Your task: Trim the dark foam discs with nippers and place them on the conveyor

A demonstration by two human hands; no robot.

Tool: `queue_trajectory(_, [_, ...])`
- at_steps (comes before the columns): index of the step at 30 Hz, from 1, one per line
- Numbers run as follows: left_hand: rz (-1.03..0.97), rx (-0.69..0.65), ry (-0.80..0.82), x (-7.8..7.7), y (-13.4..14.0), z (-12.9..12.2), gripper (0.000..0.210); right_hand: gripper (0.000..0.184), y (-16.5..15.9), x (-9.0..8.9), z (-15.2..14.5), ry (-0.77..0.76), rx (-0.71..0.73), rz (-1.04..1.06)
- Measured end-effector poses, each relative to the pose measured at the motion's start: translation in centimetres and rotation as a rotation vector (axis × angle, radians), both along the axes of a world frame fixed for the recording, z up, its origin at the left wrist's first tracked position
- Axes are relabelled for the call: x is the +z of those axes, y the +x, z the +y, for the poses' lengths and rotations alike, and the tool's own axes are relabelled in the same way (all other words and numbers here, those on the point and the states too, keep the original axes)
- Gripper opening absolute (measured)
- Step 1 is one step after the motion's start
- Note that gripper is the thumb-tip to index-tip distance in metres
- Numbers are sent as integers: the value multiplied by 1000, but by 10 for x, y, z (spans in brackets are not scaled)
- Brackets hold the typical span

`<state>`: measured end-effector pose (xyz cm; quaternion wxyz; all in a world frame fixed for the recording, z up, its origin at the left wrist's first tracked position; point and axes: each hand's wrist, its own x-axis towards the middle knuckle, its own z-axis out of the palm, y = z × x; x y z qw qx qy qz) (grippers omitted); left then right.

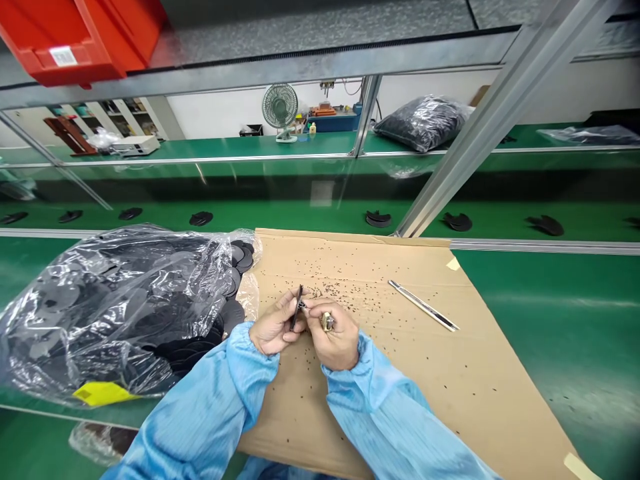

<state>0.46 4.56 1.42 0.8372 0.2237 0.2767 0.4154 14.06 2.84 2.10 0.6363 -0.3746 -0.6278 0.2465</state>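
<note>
My left hand (pixel 273 328) pinches a thin black flat part (pixel 299 303) held on edge over the cardboard sheet (pixel 470 380). My right hand (pixel 334 337), with a ring on one finger, meets it and its fingertips touch the same part at its edge. Both arms wear light blue sleeves. Small black crumbs are scattered over the cardboard around my hands. To the left lies a clear plastic bag (pixel 115 307) full of similar black flat parts, some spilling from its open mouth near my left hand.
A slim metal tool (pixel 423 305) lies on the cardboard to the right. Several black parts (pixel 379 219) sit spaced along the green conveyor belt behind. A slanted aluminium post (pixel 480 127) rises there. A red bin (pixel 80 37) hangs top left; a fan (pixel 280 110) and black bag (pixel 425 121) stand farther back.
</note>
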Motion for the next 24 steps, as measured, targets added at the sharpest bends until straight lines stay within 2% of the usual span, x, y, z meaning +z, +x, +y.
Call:
queue_trajectory(2, [20,118,50,1,4,1,54,8,-4,-1,0,-110,9,90])
queue_trajectory(4, [56,295,148,2,7,5,52,3,-7,-1,3,-216,40,192])
queue_trajectory(7, [191,507,353,0,6,10,48,10,-5,-1,10,-355,85,304])
queue_trajectory(9, [311,558,490,-3,3,13,45,15,-1,-1,14,-460,127,352])
queue_trajectory(12, [430,562,620,-8,-2,14,42,20,6,-1,17,-562,176,374])
queue_trajectory(19, [659,627,793,-8,-9,11,35,19,12,4,18,-600,186,321])
queue_trajectory(21, [649,615,735,-5,-9,9,35,18,13,3,18,-618,206,320])
queue_trajectory(24, [372,434,392,0,-4,7,35,17,14,2,17,-562,241,294])
